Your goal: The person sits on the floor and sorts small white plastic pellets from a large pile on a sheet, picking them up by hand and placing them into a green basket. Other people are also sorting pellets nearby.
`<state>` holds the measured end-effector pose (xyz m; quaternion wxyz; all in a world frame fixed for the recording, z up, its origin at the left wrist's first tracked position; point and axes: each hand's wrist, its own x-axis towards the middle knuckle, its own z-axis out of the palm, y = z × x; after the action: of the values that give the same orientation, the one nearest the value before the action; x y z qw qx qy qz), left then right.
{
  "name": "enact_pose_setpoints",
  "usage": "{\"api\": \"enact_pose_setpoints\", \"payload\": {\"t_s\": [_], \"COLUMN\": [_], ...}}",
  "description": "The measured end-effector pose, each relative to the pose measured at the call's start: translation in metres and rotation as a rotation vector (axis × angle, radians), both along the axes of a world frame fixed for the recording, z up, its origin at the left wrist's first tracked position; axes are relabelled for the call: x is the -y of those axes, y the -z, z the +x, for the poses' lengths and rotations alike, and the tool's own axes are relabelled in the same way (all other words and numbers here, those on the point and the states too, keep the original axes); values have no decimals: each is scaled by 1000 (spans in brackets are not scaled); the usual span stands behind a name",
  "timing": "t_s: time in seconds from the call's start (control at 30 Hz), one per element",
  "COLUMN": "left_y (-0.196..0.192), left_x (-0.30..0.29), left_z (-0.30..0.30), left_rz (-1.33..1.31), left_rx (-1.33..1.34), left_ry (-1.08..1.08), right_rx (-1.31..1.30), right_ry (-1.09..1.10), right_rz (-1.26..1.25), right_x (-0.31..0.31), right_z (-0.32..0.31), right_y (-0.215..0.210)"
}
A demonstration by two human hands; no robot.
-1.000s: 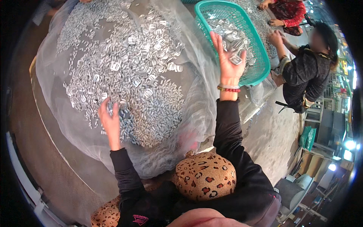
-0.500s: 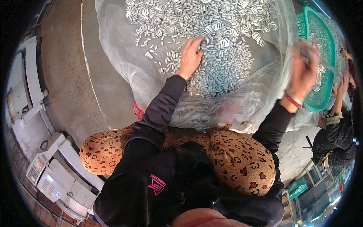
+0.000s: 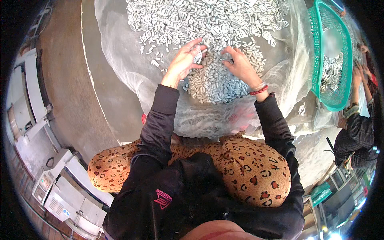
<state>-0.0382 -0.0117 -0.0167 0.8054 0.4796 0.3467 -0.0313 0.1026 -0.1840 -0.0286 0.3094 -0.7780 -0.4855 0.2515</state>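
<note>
A heap of small silver metal pieces lies on white mesh cloth; short rounded slugs are mixed with flat slotted pieces shaped like slider buckles. My left hand is over the left side of the near heap, fingers curled around a pale slotted metal piece. To its right, my right hand hovers over or touches the slugs. Its thumb and forefinger are apart, and nothing shows between them.
A green plastic basket stands at the right, with silver pieces inside. The white mesh cloth bunches up toward my knees. Another person's hands and arm are beyond the basket. White machinery stands at the far left.
My right hand has moved left from beside the basket to the near heap. My left hand has shifted slightly left and turned, and a slotted piece now shows in its fingers.
</note>
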Motion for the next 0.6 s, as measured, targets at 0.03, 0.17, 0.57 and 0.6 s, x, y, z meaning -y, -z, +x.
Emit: {"api": "enact_pose_setpoints", "payload": {"t_s": [0.03, 0.17, 0.57, 0.6], "left_y": [-5, -3, 6, 12], "left_x": [-1, -15, -43, -42], "left_z": [2, 3, 31, 36], "left_rz": [89, 453, 1246, 1304], "left_rx": [-17, 12, -53, -87], "left_ry": [45, 195, 135, 208], "right_rx": [-287, -1072, -1272, -1391], "right_ry": [79, 316, 310, 258], "right_rz": [-88, -120, 304, 313], "right_x": [3, 2, 39, 51], "right_z": [0, 6, 29, 35], "right_y": [-4, -34, -71, -65]}}
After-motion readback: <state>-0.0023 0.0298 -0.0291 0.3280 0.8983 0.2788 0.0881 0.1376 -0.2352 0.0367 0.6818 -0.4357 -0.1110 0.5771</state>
